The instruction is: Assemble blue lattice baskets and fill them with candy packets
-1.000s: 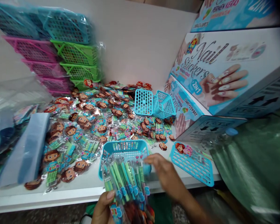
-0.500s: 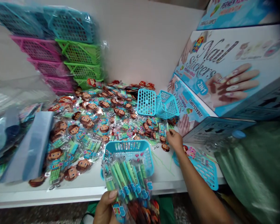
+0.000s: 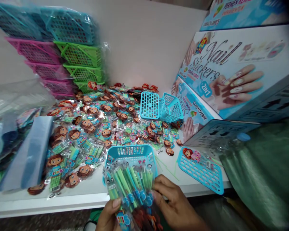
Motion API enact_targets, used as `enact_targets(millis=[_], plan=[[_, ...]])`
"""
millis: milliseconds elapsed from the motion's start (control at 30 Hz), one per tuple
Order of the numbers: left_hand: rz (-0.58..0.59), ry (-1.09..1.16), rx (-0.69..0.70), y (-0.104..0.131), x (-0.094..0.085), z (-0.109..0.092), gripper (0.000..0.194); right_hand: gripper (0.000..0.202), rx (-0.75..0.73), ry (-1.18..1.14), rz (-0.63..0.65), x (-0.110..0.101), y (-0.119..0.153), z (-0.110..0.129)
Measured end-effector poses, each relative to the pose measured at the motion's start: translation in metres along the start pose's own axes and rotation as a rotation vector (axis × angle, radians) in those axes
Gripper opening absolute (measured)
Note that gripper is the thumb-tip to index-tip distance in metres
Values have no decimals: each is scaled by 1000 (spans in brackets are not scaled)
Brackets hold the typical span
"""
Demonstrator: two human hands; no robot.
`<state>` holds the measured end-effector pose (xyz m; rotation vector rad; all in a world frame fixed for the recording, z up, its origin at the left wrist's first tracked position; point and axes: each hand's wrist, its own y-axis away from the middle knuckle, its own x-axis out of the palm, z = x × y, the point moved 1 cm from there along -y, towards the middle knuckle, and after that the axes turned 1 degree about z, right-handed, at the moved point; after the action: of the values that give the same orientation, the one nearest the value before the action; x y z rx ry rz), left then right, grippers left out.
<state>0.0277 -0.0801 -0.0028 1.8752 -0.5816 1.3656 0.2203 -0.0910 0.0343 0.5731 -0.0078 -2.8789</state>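
A fanned bunch of candy stick packets, clear with green and blue sticks and printed heads, is gripped in my left hand at the front edge of the table. My right hand pinches the bunch's right side; what lies between its fingertips is partly hidden. Just behind the bunch stands a blue plastic basket, its front covered by the packets. Many similar packets lie in a loose heap across the table beyond.
A small blue basket and a perforated blue piece sit behind the heap. At right are a blue lid with a packet on it and nail sticker cartons. Wrapped baskets are stacked back left, near a blue-grey strip.
My right hand has come back from the heap near the cartons to the right side of the bunch. My left hand keeps its hold on the packets.
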Motion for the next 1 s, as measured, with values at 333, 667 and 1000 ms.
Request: enact_targets(millis=[333, 667, 1000], plan=[[14, 9, 4, 2, -2, -1, 24, 48, 526, 603, -558, -104, -140, -112], [-15, -4, 51, 2, -1, 1, 20, 29, 416, 451, -515, -74, -67, -73], [68, -30, -22, 4, -9, 1, 24, 27, 6, -114, -32, 20, 15, 7]])
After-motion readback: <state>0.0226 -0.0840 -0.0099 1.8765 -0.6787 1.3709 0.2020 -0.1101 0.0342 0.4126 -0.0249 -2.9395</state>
